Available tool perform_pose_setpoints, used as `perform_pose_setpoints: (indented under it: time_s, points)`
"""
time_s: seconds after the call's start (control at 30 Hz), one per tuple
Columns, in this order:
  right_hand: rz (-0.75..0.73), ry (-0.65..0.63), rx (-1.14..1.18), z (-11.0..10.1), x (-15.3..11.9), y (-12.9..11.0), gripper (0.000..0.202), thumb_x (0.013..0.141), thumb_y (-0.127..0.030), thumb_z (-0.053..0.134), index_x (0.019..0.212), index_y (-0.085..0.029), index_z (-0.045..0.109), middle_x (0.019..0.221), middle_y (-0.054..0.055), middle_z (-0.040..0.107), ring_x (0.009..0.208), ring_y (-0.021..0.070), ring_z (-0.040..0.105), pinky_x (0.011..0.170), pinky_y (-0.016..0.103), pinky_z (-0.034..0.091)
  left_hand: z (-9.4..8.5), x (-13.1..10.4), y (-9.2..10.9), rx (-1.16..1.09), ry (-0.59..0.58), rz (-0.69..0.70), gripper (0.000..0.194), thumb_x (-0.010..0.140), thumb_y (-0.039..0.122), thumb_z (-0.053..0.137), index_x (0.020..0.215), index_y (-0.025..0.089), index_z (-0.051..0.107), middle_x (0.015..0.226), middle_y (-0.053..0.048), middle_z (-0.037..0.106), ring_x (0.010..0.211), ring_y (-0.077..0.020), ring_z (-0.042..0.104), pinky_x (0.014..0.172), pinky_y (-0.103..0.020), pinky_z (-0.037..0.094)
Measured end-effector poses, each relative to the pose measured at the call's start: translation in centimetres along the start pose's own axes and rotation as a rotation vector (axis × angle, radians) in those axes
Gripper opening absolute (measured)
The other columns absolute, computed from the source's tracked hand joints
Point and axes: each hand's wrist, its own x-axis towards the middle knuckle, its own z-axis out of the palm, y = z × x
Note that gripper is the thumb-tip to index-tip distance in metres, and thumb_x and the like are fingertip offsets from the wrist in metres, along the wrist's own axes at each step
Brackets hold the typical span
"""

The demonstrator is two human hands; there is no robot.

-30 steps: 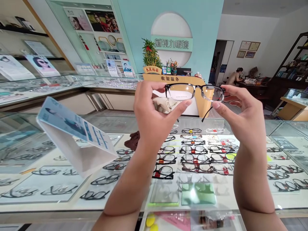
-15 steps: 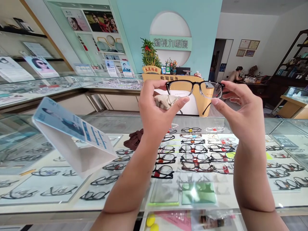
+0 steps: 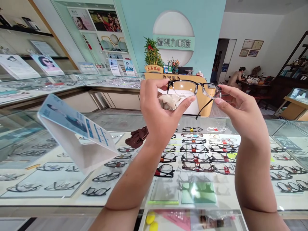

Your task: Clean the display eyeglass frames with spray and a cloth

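Observation:
A pair of eyeglasses [image 3: 199,84], with a dark upper rim and clear lower rims, is held up in front of me at about the height of the far counter. My left hand [image 3: 160,112] pinches its left end between thumb and fingers. Tucked in that same palm is a crumpled pale patterned cloth [image 3: 167,102]. At the other end, my right hand [image 3: 247,114] grips the frame near the hinge. One dark temple arm slants down behind the right lens; the other is mostly hidden.
Below my arms, a glass display case [image 3: 149,192] contains rows of eyeglasses [image 3: 194,148]. A folded sign [image 3: 77,128] leans on the left, and a brown cloth [image 3: 136,137] lies near my left forearm. A person [image 3: 237,78] sits at a far desk behind a wooden counter [image 3: 205,110].
The eyeglasses have turned and tilted slightly, their right end a little lower and one temple arm showing longer. Both hands keep hold of the frame. My view has shifted slightly.

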Motion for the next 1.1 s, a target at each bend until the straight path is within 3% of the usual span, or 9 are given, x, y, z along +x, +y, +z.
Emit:
perform_pose_setpoints:
  time_s: [0.17,0.33,0.5,0.67,0.93,1.1]
  points:
    - [0.042,-0.050,0.033,0.1,0.3,0.2,0.045,0.094,-0.047,0.081,0.135,-0.029,0.078,0.120,0.009,0.082,0.109,0.0283,0.077,0.102,0.054,0.067,-0.5,0.3,0.2,0.014,-0.036,0.000,0.063,0.080,0.060,0.092,0.131,0.034,0.063,0.130,-0.011,0.068,0.120,-0.0356,0.065,0.098,-0.053,0.059]
    - [0.099,-0.085,0.045,0.1,0.5,0.2,0.051,0.092,-0.046,0.083,0.139,-0.026,0.077,0.124,0.011,0.080,0.113,0.0307,0.076,0.104,0.058,0.065,-0.6,0.5,0.5,0.013,-0.043,0.033,0.071,0.077,0.063,0.094,0.132,0.031,0.062,0.127,-0.012,0.066,0.131,-0.0407,0.062,0.103,-0.055,0.059]
    - [0.107,-0.097,0.080,0.1,0.5,0.1,0.050,0.093,-0.045,0.082,0.139,-0.027,0.078,0.132,0.011,0.079,0.119,0.0307,0.074,0.107,0.057,0.064,-0.4,0.4,0.8,0.010,-0.031,0.036,0.072,0.079,0.068,0.091,0.133,0.030,0.062,0.127,-0.013,0.065,0.131,-0.0416,0.063,0.102,-0.056,0.059]
    - [0.093,-0.082,0.079,0.2,0.2,-0.4,0.048,0.095,-0.043,0.079,0.140,-0.028,0.076,0.126,0.010,0.080,0.118,0.0297,0.074,0.109,0.056,0.062,-0.5,0.4,0.7,0.075,-0.005,0.052,0.071,0.080,0.067,0.091,0.132,0.030,0.061,0.125,-0.012,0.067,0.130,-0.0395,0.063,0.101,-0.054,0.059]
    - [0.022,0.008,-0.006,0.5,-0.3,-1.7,0.040,0.098,-0.040,0.074,0.137,-0.031,0.073,0.133,0.008,0.076,0.118,0.0278,0.073,0.105,0.049,0.061,-0.7,0.7,0.8,0.024,-0.004,-0.050,0.065,0.080,0.069,0.088,0.129,0.034,0.064,0.128,-0.011,0.069,0.123,-0.0372,0.065,0.095,-0.053,0.058]
    - [-0.073,0.165,0.069,1.4,-0.7,-2.7,0.034,0.094,-0.035,0.077,0.128,-0.033,0.073,0.128,0.006,0.074,0.112,0.0244,0.072,0.102,0.045,0.060,-0.8,1.1,0.4,-0.050,0.022,-0.107,0.061,0.082,0.076,0.081,0.124,0.035,0.067,0.124,-0.009,0.072,0.113,-0.0330,0.068,0.088,-0.051,0.057]
